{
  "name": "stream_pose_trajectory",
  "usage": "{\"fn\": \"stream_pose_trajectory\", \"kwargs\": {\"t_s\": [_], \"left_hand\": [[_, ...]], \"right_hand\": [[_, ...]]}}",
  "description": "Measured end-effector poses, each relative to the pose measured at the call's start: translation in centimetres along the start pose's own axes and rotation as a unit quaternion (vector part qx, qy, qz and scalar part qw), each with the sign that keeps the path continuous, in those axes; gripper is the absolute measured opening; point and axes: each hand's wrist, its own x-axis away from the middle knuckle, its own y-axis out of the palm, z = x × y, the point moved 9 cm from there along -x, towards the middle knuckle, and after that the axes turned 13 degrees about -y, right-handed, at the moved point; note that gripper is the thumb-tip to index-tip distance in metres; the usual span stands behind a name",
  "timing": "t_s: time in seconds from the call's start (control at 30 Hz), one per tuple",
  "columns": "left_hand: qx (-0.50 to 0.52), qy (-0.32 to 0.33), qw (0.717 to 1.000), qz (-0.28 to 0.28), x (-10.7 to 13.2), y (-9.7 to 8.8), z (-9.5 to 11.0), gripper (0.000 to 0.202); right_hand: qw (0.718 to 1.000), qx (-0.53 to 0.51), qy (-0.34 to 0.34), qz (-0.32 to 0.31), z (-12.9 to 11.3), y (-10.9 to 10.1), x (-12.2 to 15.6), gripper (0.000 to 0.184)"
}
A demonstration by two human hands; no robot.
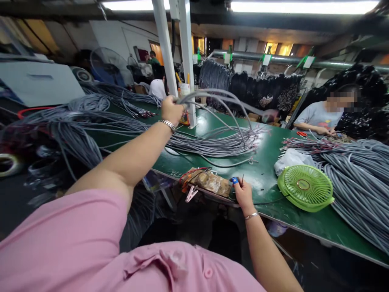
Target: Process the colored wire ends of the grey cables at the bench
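My left hand (170, 109) is raised over the green table (267, 170) and is closed around a bunch of grey cables (212, 97) that arch to the right and drop into a loose pile of grey cables (219, 144). My right hand (242, 194) rests at the table's near edge, fingers pinched on a thin dark wire or needle-like piece; one finger wears a blue wrap. Just left of it lies a worn brown block with red wires (208, 181).
A green round fan (305, 187) lies flat on the table at the right, beside a white bag (290, 159). Big heaps of grey cable lie at left (75, 121) and right (361, 178). Another person (325, 115) sits across. A white post (188, 61) stands mid-table.
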Motion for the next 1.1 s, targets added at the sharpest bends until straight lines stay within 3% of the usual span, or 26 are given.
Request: {"fn": "stream_pose_trajectory", "kwargs": {"t_s": [0.07,0.17,0.2,0.27,0.33,0.4,0.5,0.57,0.63,0.7,0.73,0.8,0.9,0.93,1.0,1.1], "left_hand": [[-0.084,0.027,0.995,-0.055,0.8,0.8,0.3,0.038],[-0.263,0.052,0.927,-0.264,6.0,6.0,-2.0,0.037],[-0.35,0.041,0.858,-0.373,9.1,8.3,-4.1,0.035],[-0.454,0.021,0.741,-0.495,14.5,11.2,-7.8,0.03],[-0.46,0.018,0.692,-0.556,18.3,13.3,-9.3,0.024],[-0.414,0.041,0.722,-0.552,19.5,14.9,-8.5,0.022],[-0.3,0.088,0.833,-0.457,16.9,14.4,-4.2,0.025],[-0.173,0.071,0.921,-0.342,13.0,11.2,-0.6,0.026],[-0.009,0.025,0.978,-0.206,8.7,6.0,2.1,0.023],[0.141,-0.005,0.986,-0.09,5.8,0.7,3.5,0.017],[0.155,-0.016,0.986,-0.061,5.1,-1.1,3.6,0.017],[0.135,-0.056,0.987,-0.065,4.7,-2.8,2.3,0.015],[0.063,-0.148,0.978,-0.135,7.6,-2.2,-3.5,0.029],[0.038,-0.175,0.971,-0.161,9.3,-1.8,-6.0,0.034],[-0.034,-0.226,0.934,-0.274,13.9,-0.1,-11.0,0.045],[-0.057,-0.249,0.877,-0.406,20.7,0.2,-16.0,0.048]], "right_hand": [[1.0,0.0,-0.004,0.002,0.0,-0.1,0.0,0.038],[1.0,-0.001,-0.009,0.0,0.0,-0.1,0.0,0.039],[1.0,-0.002,-0.011,-0.001,0.0,-0.1,0.1,0.039],[1.0,0.0,-0.017,0.0,-0.1,-0.2,0.1,0.038],[1.0,0.0,-0.018,0.003,0.0,-0.3,0.2,0.038],[1.0,-0.002,-0.015,0.006,0.2,-0.4,0.2,0.038],[1.0,-0.003,-0.012,0.006,0.4,-0.4,0.2,0.038],[1.0,-0.001,-0.013,0.007,0.4,-0.4,0.2,0.039],[1.0,0.002,-0.015,0.009,0.4,-0.4,0.1,0.039],[1.0,0.004,-0.013,0.008,0.5,-0.3,0.1,0.039],[1.0,0.005,-0.01,0.007,0.6,-0.2,0.1,0.039],[1.0,0.007,-0.007,0.004,0.9,-0.1,0.1,0.039],[1.0,0.015,-0.014,0.007,1.2,0.1,0.1,0.038],[1.0,0.018,-0.017,0.009,1.2,0.1,0.0,0.038],[1.0,0.021,-0.019,0.003,1.3,0.3,0.0,0.039],[0.999,0.022,-0.033,-0.002,1.1,0.6,0.0,0.039]]}}
